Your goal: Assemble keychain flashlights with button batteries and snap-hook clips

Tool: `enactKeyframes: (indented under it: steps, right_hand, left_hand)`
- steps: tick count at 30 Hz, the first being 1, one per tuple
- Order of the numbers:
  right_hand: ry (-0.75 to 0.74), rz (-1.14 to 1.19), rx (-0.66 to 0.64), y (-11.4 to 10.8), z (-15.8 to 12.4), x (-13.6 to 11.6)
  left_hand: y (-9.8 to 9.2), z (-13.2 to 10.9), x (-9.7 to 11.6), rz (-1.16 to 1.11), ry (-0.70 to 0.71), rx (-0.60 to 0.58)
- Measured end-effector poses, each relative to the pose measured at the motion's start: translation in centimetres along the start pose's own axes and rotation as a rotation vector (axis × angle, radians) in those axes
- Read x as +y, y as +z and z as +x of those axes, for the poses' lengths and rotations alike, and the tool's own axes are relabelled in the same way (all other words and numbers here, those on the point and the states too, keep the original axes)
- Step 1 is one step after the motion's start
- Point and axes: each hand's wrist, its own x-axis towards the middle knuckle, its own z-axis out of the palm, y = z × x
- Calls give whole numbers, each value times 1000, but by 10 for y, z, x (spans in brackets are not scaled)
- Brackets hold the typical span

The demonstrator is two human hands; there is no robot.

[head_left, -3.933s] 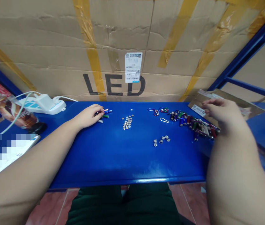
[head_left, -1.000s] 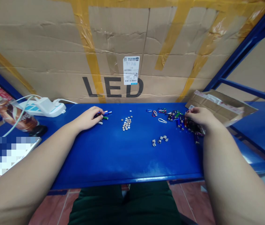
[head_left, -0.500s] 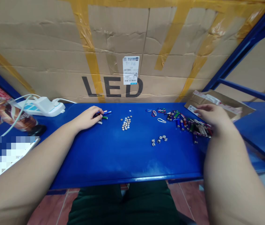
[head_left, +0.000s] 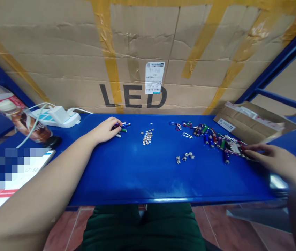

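Observation:
My left hand [head_left: 106,131] rests on the blue table, thumb and fingers curled round the ends of a few mini flashlights [head_left: 125,124], one blue, one green and one silvery. At the right, my right hand [head_left: 274,157] has its fingers closed at the near right edge of a pile of coloured mini flashlights [head_left: 213,138]; what they grip there is hidden. Between the hands lie button cells [head_left: 147,138] in a loose cluster. Small silvery metal caps [head_left: 185,157] sit nearer the front. Several carabiner clips [head_left: 187,135] lie beside the pile.
Behind the table [head_left: 137,174] stands a large taped carton [head_left: 71,59] marked LED. An opened small cardboard box [head_left: 244,122] is at the back right. On the left are a power strip [head_left: 71,120], a drink bottle [head_left: 19,118] and a partly blurred-out flat white object [head_left: 35,174].
My right hand has moved from in front of the small box down and right to the pile's edge. The view has turned slightly left; my left hand stays at the same flashlights.

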Motion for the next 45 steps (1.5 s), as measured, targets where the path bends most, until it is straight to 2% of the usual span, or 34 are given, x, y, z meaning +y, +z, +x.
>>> enactKeyframes:
  steps: [3,8,19,32,40,45]
  right_hand:
    - [88,84,-101,-1,-11,-13]
    - [108,161,-145,-3,-18,-19]
    - [-48,196,15,12,-22,-2]
    - [3,133,46,14,-27,-4]
    - [-15,30,137,19,-32,-5]
    - [51,3,127,19,-35,-11]
  left_hand:
    - [-1,-1,1,-1,-8,-1]
    - [-1,-1,2,-3,-11,2]
    - [-1,-1,1,3,2,10]
    - [0,-1,2,5,-3,11]
    - [0,-1,2,-20,-8,12]
    - [0,0,0,-16,3,12]
